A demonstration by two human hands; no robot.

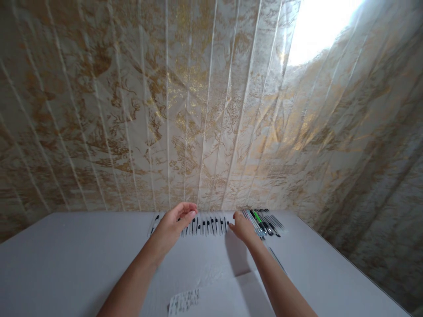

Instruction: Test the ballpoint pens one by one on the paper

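Note:
Along the far edge of the white table lies a row of clear pen parts with black pieces point(212, 225). My left hand point(174, 223) is over the left part of this row, its fingers curved and apart from the thumb, with nothing seen in it. At the row's right end is my right hand point(242, 226), thumb and index finger near a small black piece; whether it grips anything is too small to tell. Just right of that hand lie several pens and refills point(264, 222), one of them bright green.
A single thin dark stick point(276, 259) lies beside my right forearm. Near the front of the white table point(82, 255) is a white sheet point(221, 299) with dark marks at its left. A gold-patterned curtain point(185, 110) hangs behind the table.

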